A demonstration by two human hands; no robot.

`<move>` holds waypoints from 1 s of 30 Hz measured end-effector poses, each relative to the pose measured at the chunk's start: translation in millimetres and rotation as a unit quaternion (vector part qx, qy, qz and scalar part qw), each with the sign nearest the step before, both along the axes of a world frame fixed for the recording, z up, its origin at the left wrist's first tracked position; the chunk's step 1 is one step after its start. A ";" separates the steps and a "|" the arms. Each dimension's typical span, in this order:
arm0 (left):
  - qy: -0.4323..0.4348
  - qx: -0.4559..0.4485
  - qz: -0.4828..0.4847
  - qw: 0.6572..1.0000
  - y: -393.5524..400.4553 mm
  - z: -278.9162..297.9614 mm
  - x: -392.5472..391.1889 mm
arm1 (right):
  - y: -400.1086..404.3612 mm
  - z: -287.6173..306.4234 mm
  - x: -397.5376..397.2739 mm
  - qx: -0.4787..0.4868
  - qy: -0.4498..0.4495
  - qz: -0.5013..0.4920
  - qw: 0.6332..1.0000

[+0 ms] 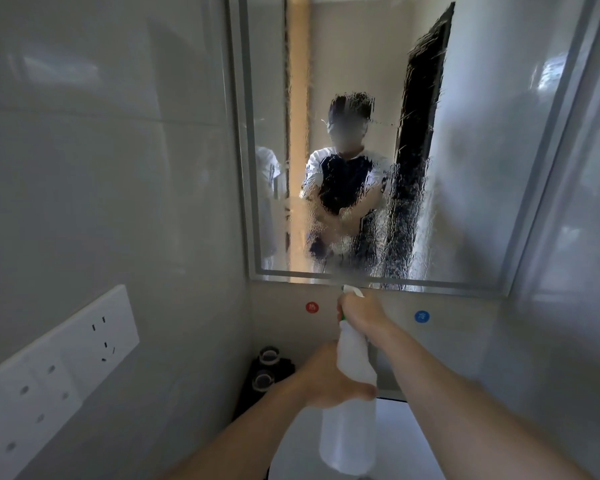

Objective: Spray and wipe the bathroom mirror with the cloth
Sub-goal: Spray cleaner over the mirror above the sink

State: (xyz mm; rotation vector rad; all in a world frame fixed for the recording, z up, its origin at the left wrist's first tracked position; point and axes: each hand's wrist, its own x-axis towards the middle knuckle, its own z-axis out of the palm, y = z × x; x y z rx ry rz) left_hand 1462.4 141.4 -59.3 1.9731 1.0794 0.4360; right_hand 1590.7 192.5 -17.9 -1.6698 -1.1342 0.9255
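A framed bathroom mirror (pixel 471 133) hangs on the wall ahead, its glass covered with spray droplets and runs. A white translucent spray bottle (pixel 352 420) points its nozzle at the mirror's lower edge. My right hand (pixel 362 311) grips the bottle's trigger head. My left hand (pixel 329 379) wraps around the bottle's body from the left. A fine mist hangs just in front of the nozzle. No cloth is visible.
A white socket and switch panel (pixel 54 379) sits on the left wall. Red (pixel 312 307) and blue (pixel 422 316) round stickers mark the wall below the mirror. Dark containers (pixel 269 367) stand in the corner beside a white basin (pixel 402 434).
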 end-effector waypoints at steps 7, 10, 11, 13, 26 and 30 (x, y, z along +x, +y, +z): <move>-0.008 -0.008 0.005 1.000 2.0 -1.4 -14.5 | 8.3 -2.2 -13.4 -0.012 0.015 0.012 1.000; 0.015 -0.005 0.019 1.000 5.8 0.6 -25.3 | 10.7 0.8 -21.1 -0.035 0.018 0.044 0.998; 0.024 -0.003 0.026 0.999 8.2 1.1 -29.5 | 12.2 1.9 -24.4 -0.031 0.024 0.048 0.998; 0.033 0.002 0.040 0.999 12.1 2.0 -38.4 | 17.9 2.7 -33.4 -0.016 0.052 0.046 0.997; 0.049 0.019 0.081 0.995 21.5 -3.8 -67.5 | 36.6 -3.0 -72.3 0.034 0.091 0.044 0.994; 0.056 0.022 0.084 0.995 24.3 -6.8 -68.5 | 38.1 -3.6 -70.9 0.026 0.069 0.069 0.995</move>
